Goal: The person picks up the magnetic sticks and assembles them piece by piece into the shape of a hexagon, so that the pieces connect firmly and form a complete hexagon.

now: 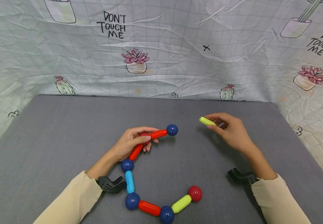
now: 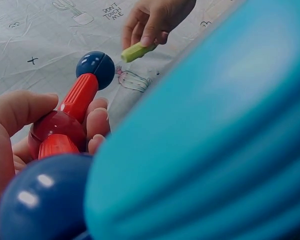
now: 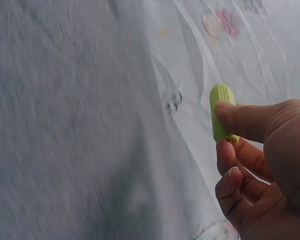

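Observation:
My left hand (image 1: 130, 141) grips a red ball (image 2: 57, 131) in a chain of magnetic balls and rods. From that ball a red rod (image 1: 158, 134) leads to a blue ball (image 1: 172, 130) at the chain's free end. Down the other side come a red rod (image 1: 136, 152), a blue ball (image 1: 127, 165), a light blue rod (image 1: 129, 182) and another blue ball (image 1: 132, 201). My right hand (image 1: 232, 132) pinches a loose yellow-green rod (image 3: 222, 114) between thumb and fingers, off to the right of the chain's end and apart from it.
The chain curves on near the front through a red rod (image 1: 149, 208), a blue ball (image 1: 167, 214) and a yellow-green rod (image 1: 181, 203) to a red ball (image 1: 195, 193). Under it lies a grey tabletop (image 1: 74, 130). A printed cloth (image 1: 172, 56) hangs behind.

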A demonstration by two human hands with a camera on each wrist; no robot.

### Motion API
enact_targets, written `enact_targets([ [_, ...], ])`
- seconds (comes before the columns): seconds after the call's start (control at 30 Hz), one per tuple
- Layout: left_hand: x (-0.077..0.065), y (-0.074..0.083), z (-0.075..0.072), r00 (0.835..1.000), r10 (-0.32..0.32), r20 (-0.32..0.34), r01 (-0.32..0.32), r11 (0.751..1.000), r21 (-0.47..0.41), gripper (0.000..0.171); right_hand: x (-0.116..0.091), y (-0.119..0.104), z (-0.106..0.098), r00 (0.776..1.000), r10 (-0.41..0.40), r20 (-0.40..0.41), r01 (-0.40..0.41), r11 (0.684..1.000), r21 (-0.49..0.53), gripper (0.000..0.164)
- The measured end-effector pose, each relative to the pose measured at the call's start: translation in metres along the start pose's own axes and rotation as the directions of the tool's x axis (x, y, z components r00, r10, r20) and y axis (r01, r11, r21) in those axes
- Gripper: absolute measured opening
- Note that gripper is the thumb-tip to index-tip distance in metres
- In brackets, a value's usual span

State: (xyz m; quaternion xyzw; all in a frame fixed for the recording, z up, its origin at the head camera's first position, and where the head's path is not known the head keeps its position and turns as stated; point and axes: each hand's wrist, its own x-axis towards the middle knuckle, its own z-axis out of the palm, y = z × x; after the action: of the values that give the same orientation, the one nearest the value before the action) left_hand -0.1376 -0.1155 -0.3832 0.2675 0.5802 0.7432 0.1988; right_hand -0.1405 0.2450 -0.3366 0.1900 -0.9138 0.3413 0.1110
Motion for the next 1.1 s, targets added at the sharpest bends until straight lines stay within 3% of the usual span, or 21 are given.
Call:
enact_targets([
  [0.3, 0.0, 0.0, 0.0, 1.0, 0.003, 0.004, -0.003, 1.0, 0.0, 0.035, -0.001, -0.023, 0.016, 0.99, -0.135, 0.041, 0.132, 0.99, 0.056, 0.032],
  [1.1, 0.0, 0.0, 0.0, 1.0, -0.008, -0.007, 0.008, 1.0, 0.024, 0.036, -0.004, -0.042, 0.034, 0.978, -0.176, 0.113, 0.168, 0.983, 0.077, 0.033],
])
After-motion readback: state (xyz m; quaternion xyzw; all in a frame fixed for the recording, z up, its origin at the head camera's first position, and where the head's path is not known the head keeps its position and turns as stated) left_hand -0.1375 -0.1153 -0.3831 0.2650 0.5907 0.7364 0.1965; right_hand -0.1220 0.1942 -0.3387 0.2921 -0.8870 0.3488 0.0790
